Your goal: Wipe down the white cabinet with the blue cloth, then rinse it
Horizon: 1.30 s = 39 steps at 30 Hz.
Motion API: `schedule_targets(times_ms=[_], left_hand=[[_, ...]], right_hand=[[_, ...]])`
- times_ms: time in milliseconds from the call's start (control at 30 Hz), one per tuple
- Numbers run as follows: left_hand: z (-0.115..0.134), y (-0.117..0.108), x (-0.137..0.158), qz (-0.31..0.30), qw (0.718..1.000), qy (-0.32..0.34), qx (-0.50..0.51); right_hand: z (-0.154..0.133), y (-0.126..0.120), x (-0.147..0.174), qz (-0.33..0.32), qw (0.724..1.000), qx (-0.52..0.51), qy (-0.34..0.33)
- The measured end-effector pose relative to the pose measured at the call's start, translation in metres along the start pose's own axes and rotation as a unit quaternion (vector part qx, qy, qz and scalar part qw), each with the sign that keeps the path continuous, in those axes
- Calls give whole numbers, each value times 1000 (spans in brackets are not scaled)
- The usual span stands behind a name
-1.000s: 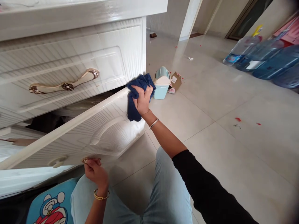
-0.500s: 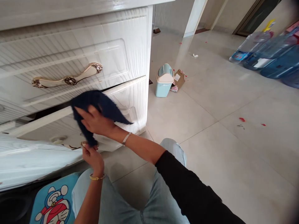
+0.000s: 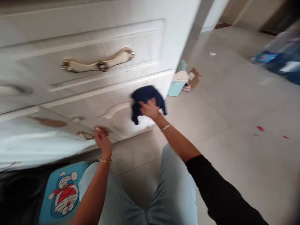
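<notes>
My right hand (image 3: 151, 109) holds a dark blue cloth (image 3: 146, 92) flat against the right part of a white cabinet door (image 3: 120, 112), close to the cabinet's right edge. Its fingers are spread over the fabric, a little blurred. Low on the same door, my left hand (image 3: 102, 140) is closed on a door handle (image 3: 103, 128), most of which its fingers cover. The door lies flush with the cabinet. Above it is a drawer front (image 3: 145, 47) with an ornate cream and gold handle (image 3: 117, 61).
A blue cartoon stool (image 3: 49, 187) stands at my left, by my knees. Beyond the cabinet are a small pale blue bin (image 3: 175, 87) and a cardboard piece (image 3: 193, 78). Large water bottles (image 3: 286, 59) stand far right. Red scraps (image 3: 260, 128) lie on the tiled floor.
The lower door, tilted out with a dark gap above it, is now closed. My right hand has carried the cloth rightward from the door's top edge; my left hand stays at the handle.
</notes>
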<state>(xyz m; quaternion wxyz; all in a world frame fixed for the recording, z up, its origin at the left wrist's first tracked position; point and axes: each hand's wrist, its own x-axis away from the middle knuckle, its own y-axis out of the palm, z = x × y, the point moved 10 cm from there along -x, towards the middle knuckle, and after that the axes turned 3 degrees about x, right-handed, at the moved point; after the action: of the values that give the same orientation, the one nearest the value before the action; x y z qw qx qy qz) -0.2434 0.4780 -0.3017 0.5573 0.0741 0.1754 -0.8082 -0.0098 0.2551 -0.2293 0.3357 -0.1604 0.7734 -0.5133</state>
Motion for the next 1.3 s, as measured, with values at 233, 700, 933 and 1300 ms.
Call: schedule_targets(times_ms=[233, 700, 933, 1300], left_hand=[[-2, -23, 6, 76, 991, -19, 109], [122, 7, 22, -92, 937, 332, -59], [40, 40, 70, -177, 945, 258, -93], [91, 81, 86, -222, 912, 334, -87]], right_hand=[[8, 13, 12, 142, 979, 34, 141], [-223, 44, 0, -15, 969, -15, -247], [-171, 109, 42, -99, 982, 41, -155], [-112, 62, 45, 56, 995, 39, -69]])
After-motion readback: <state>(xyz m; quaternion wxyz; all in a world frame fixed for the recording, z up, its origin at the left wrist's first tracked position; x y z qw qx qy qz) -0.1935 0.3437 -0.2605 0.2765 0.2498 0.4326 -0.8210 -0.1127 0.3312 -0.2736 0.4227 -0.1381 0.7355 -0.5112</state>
